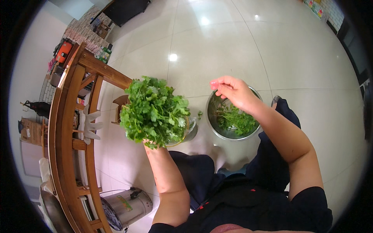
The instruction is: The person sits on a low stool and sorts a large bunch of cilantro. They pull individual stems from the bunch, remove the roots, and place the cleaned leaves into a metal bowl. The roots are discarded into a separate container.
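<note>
A large leafy bunch of green herbs, like cilantro, is held up by my left hand, mostly hidden under the leaves. Partly behind the bunch stands a round bin with a yellow rim. My right hand is above the upper rim of a round metal basin, its fingers curled towards the thumb. Whether something small is between those fingertips cannot be told. Inside the basin lie loose herb stems and leaves. A small sprig lies on the floor between bin and basin.
At the left runs a wooden table frame with a whitish glove hanging on it. Below it a metal cylindrical container stands near my left elbow. Brown cardboard is behind the herb bunch. My knees are on either side of the basin's near edge.
</note>
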Demonstrator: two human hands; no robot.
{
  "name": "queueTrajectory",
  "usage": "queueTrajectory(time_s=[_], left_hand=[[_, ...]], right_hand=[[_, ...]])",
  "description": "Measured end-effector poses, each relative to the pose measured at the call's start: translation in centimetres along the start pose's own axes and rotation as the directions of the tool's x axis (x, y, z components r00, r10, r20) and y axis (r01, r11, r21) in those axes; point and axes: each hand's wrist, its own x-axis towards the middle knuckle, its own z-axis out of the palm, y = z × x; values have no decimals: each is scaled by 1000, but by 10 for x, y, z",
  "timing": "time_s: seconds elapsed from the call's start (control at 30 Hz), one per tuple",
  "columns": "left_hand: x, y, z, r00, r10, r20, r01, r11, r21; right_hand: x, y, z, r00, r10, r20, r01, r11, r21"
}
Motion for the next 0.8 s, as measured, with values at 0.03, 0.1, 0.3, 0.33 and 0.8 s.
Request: queueTrajectory(time_s=[0.03, 0.1, 0.3, 0.33, 0.8], left_hand=[[0, 2, -1, 999, 19, -26, -17, 999, 47], [-3, 7, -3, 994, 74, -75, -60, 984, 165], [-11, 11, -26, 914, 197, -355, -91, 952, 293], [-13, 9, -32, 949, 154, -276, -51, 936, 348], [-41, 25, -36, 810, 161, -563, 102, 908, 407]], right_hand=[[3, 1, -2, 1000, 5, -18, -5, 1000, -12], [5, 3, -8, 999, 22, -30, -23, 1000, -19], [3, 21, -33, 974, 52, -219, -79, 990, -117], [2, 32, -46, 968, 84, -237, -121, 982, -148], [15, 247, -43, 884, 431, -182, -372, 413, -831]])
